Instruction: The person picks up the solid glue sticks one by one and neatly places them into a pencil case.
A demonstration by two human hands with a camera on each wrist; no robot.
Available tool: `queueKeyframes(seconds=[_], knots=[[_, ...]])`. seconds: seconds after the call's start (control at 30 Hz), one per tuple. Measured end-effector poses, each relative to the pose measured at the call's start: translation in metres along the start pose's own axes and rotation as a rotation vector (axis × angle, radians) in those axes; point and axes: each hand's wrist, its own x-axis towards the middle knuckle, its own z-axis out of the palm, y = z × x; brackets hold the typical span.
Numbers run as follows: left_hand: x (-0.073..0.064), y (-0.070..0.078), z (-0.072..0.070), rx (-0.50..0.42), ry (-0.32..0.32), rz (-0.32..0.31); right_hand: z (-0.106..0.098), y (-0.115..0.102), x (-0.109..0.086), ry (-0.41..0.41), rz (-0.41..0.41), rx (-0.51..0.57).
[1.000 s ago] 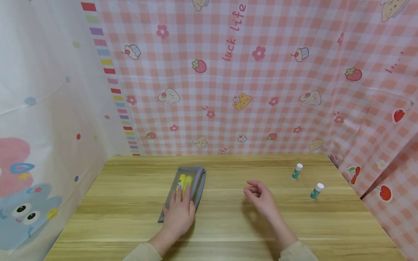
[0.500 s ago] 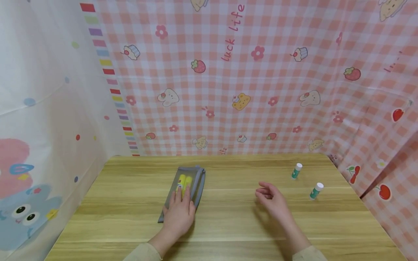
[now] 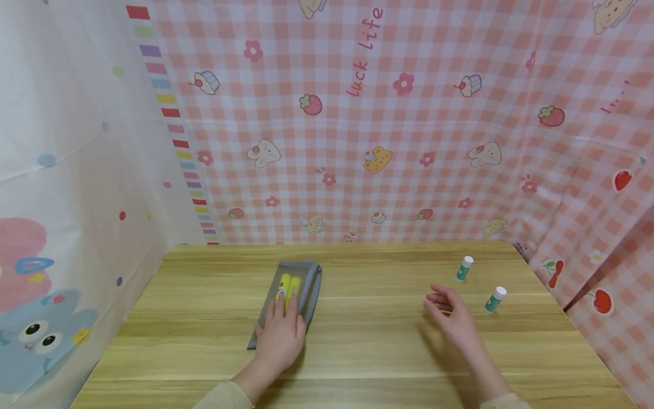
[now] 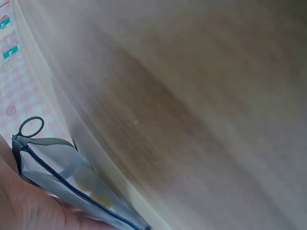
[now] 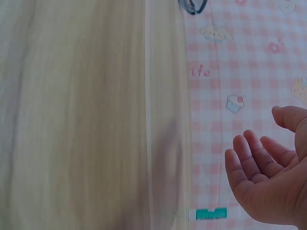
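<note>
My left hand (image 3: pixel 281 336) lies on a grey mesh zip pouch (image 3: pixel 272 292), fingers stretched forward over it. Two yellow glue sticks (image 3: pixel 284 283) show through the mesh under the fingertips. In the left wrist view the pouch's dark zipper and a pull loop (image 4: pixel 31 127) are seen beside the palm. My right hand (image 3: pixel 453 318) hovers over the table with relaxed, slightly bent fingers and nothing in them. Just right of it stands a green glue stick (image 3: pixel 494 300) with a white cap; another green glue stick (image 3: pixel 464 268) stands a little farther back.
The wooden table (image 3: pixel 357 352) ends at the back against a pink checked cloth (image 3: pixel 352 187). A white printed cloth (image 3: pixel 102 170) hangs along the left side, and more checked cloth encloses the right.
My right hand has moved steadily rightward, nearer the green glue sticks, its fingers loose throughout. The left hand and the pouch have stayed in place.
</note>
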Motion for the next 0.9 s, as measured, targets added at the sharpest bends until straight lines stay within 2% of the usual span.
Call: queueKeyframes(seconds=[0.5, 0.9], knots=[[0.000, 0.000, 0.000, 0.002, 0.001, -0.004, -0.027, 0.014, -0.004, 0.144, -0.141, -0.015], [0.000, 0.001, -0.001, -0.004, 0.002, -0.006, -0.049, 0.022, -0.006, 0.288, -0.128, -0.031]])
